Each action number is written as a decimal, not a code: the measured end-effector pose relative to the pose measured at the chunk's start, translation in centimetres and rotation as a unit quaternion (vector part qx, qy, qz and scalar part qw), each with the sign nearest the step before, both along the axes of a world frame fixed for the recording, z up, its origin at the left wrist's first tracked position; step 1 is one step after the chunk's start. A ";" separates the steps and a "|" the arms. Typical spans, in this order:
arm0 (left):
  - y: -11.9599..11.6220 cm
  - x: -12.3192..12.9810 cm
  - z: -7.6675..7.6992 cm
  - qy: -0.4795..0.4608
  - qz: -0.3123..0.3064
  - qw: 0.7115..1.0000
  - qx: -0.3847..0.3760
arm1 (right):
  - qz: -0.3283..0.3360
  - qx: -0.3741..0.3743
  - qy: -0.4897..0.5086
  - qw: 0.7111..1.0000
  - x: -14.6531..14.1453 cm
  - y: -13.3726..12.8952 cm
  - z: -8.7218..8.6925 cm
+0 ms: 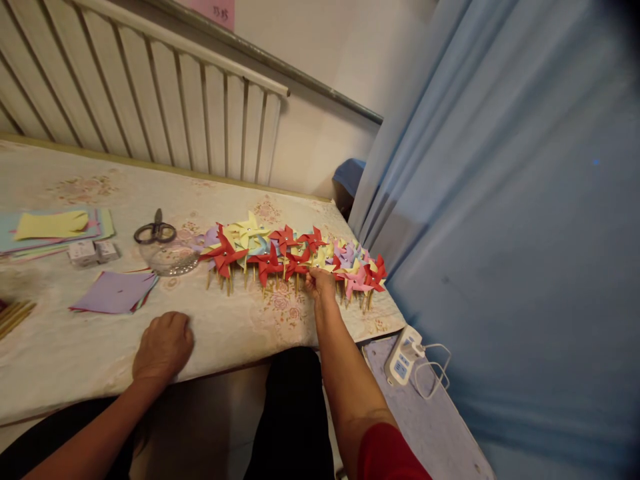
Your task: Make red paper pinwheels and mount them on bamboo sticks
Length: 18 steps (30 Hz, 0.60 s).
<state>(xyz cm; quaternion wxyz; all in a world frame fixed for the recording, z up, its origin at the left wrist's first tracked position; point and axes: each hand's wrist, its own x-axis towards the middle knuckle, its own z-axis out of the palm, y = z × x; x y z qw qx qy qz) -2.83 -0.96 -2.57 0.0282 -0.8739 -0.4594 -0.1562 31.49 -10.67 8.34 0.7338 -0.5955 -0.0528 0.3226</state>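
Paper pinwheels (267, 263) in red, yellow, pink, purple and blue lie in a long row on the table, their wooden sticks toward me. My right hand (323, 283) reaches into the row, its fingers closed at a pale yellow pinwheel (324, 256); the stick is hidden behind the fingers. Resting on the tabletop near the front edge, my left hand (164, 343) is curled closed, and nothing shows in it. Beyond it is a stack of square paper sheets (117, 292), purple on top. A clear dish (173, 259) with small shiny pieces stands left of the pinwheels.
Black scissors (156, 231) lie behind the dish, beside small grey-white boxes (93, 253). Coloured paper (53, 225) is piled at far left, with wooden sticks (15, 318) nearer. A power strip (404, 357) sits on a lower surface at right, by a blue curtain (500, 220). A radiator (165, 93) stands behind.
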 end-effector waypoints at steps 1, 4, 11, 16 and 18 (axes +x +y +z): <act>0.0 0.0 0.0 0.002 0.000 1.000 0.001 | -0.001 -0.002 0.001 1.000 0.1 0.0 0.0; 0.0 0.0 0.0 0.007 -0.001 1.000 0.009 | -0.006 -0.008 0.001 1.000 0.1 -0.2 -0.1; 0.0 0.0 0.0 0.010 0.003 1.000 0.012 | -0.012 -0.012 0.002 1.000 -0.2 -0.2 -0.1; 0.0 0.1 0.1 0.022 0.005 1.000 0.015 | -0.005 -0.013 0.000 1.000 -0.4 -0.4 -0.2; 0.0 0.1 0.1 0.025 0.007 1.000 0.018 | -0.004 -0.015 -0.002 1.000 -0.3 -0.4 -0.3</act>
